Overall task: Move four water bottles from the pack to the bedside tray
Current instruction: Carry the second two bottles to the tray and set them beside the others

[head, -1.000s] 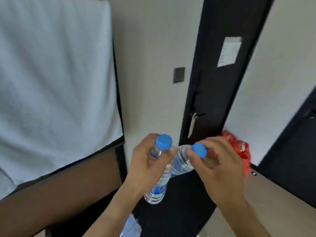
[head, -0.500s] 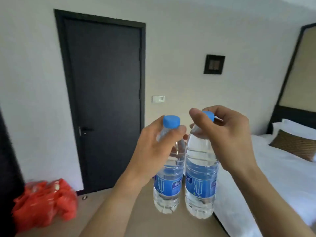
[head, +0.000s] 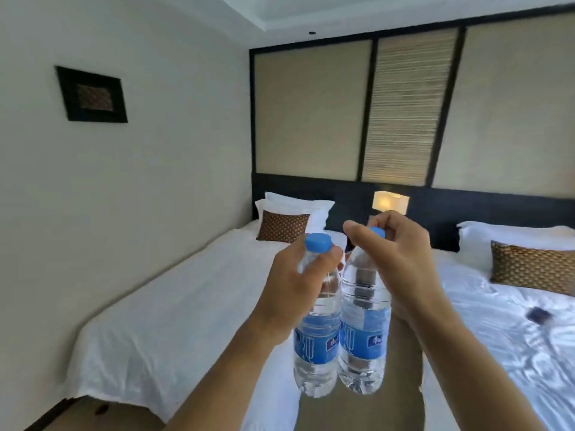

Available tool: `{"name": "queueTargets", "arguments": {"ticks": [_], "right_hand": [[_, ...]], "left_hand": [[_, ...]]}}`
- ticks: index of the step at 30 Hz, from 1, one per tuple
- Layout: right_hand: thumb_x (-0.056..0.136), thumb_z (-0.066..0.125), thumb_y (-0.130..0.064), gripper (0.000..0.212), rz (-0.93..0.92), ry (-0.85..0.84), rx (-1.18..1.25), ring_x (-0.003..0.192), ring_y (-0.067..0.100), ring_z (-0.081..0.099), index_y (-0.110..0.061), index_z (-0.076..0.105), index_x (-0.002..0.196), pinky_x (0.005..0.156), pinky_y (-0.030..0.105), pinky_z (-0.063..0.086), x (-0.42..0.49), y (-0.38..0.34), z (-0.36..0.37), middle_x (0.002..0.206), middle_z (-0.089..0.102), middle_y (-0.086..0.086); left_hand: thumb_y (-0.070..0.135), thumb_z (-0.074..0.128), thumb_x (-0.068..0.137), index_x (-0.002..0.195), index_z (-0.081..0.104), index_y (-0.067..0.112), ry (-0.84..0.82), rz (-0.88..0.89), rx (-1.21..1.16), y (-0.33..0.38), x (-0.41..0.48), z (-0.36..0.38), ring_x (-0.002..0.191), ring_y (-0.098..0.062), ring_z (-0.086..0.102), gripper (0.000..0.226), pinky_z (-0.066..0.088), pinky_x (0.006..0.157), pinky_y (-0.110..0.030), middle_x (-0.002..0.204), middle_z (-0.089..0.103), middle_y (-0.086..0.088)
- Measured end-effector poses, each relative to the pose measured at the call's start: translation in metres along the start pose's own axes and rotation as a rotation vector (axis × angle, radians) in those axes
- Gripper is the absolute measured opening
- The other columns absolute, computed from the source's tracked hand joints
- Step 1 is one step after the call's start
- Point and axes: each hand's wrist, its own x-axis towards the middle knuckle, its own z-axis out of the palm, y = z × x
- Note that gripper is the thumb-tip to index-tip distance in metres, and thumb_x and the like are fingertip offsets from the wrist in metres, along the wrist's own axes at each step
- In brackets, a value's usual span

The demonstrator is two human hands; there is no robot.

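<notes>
I hold two clear water bottles with blue caps and blue labels upright in front of me, side by side and touching. My left hand (head: 295, 284) grips the neck of the left bottle (head: 315, 346). My right hand (head: 401, 259) pinches the top of the right bottle (head: 364, 340) from above, mostly covering its cap. Both bottles hang over the gap between two beds. The pack and the bedside tray are not in view.
A white bed (head: 174, 309) lies at the left along the wall, another white bed (head: 510, 331) at the right with a small dark object (head: 537, 314) on it. Between them runs a narrow floor aisle (head: 357, 409). A lit lamp (head: 390, 202) glows at the dark headboard.
The view has swung right from the dark door and red bag to the two beds. Both hands keep the same grip on the bottles, now held upright together.
</notes>
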Motion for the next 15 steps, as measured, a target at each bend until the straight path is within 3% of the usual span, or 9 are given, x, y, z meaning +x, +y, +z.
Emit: {"name": "queueTargets", "arguments": {"ticks": [3, 4, 6, 8, 10, 13, 15], "right_hand": [[0.083, 0.082, -0.032, 0.034, 0.012, 0.135, -0.056, 0.052, 0.005, 0.047, -0.013, 0.054, 0.077, 0.051, 0.018, 0.047, 0.057, 0.058, -0.013, 0.059, 0.051, -0.007], [0.082, 0.082, -0.033, 0.037, 0.024, 0.191, -0.078, 0.051, 0.003, 0.046, -0.011, 0.053, 0.079, 0.049, 0.016, 0.045, 0.078, 0.075, -0.017, 0.059, 0.051, -0.008], [0.080, 0.083, -0.036, 0.047, 0.048, 0.299, -0.102, 0.051, 0.004, 0.047, -0.002, 0.052, 0.085, 0.047, 0.016, 0.045, 0.119, 0.105, -0.025, 0.064, 0.050, 0.000], [0.077, 0.085, -0.040, 0.058, 0.062, 0.389, -0.122, 0.050, 0.003, 0.046, 0.005, 0.051, 0.091, 0.047, 0.017, 0.046, 0.164, 0.130, -0.037, 0.065, 0.049, 0.005], [0.075, 0.084, -0.047, 0.063, 0.083, 0.440, -0.178, 0.054, 0.009, 0.048, 0.004, 0.051, 0.091, 0.053, 0.026, 0.052, 0.203, 0.152, -0.048, 0.068, 0.050, 0.010], [0.072, 0.085, -0.055, 0.062, 0.124, 0.509, -0.236, 0.073, 0.040, 0.064, -0.005, 0.050, 0.088, 0.072, 0.050, 0.060, 0.262, 0.200, -0.072, 0.085, 0.066, 0.028], [0.069, 0.085, -0.059, 0.059, 0.140, 0.548, -0.252, 0.083, 0.044, 0.068, -0.016, 0.047, 0.086, 0.075, 0.051, 0.061, 0.301, 0.237, -0.090, 0.090, 0.069, 0.030]], "left_hand": [[0.043, 0.062, 0.099, 0.101, 0.067, 0.042, -0.170, -0.011, -0.071, -0.045, 0.081, 0.036, 0.095, 0.011, 0.070, 0.005, 0.053, 0.065, -0.004, 0.090, 0.074, 0.032], [0.043, 0.062, 0.100, 0.099, 0.065, 0.052, -0.227, -0.004, -0.086, -0.057, 0.109, 0.047, 0.092, 0.018, 0.067, 0.010, 0.049, 0.063, 0.000, 0.089, 0.070, 0.042], [0.049, 0.061, 0.099, 0.094, 0.059, 0.072, -0.321, 0.027, -0.099, -0.075, 0.163, 0.069, 0.090, 0.023, 0.066, 0.024, 0.047, 0.062, 0.001, 0.091, 0.065, 0.051], [0.055, 0.061, 0.094, 0.093, 0.054, 0.079, -0.382, 0.026, -0.124, -0.092, 0.221, 0.097, 0.090, 0.022, 0.066, 0.025, 0.047, 0.061, 0.001, 0.093, 0.064, 0.053], [0.061, 0.061, 0.091, 0.091, 0.051, 0.083, -0.412, 0.048, -0.156, -0.110, 0.266, 0.122, 0.085, 0.028, 0.062, 0.024, 0.043, 0.058, 0.005, 0.089, 0.060, 0.058], [0.072, 0.059, 0.081, 0.094, 0.058, 0.075, -0.441, 0.064, -0.189, -0.146, 0.336, 0.169, 0.084, 0.023, 0.067, 0.014, 0.043, 0.059, 0.006, 0.091, 0.066, 0.050], [0.073, 0.061, 0.079, 0.096, 0.063, 0.067, -0.452, 0.066, -0.218, -0.174, 0.381, 0.204, 0.082, 0.014, 0.072, 0.018, 0.046, 0.060, 0.002, 0.093, 0.071, 0.041]]}}
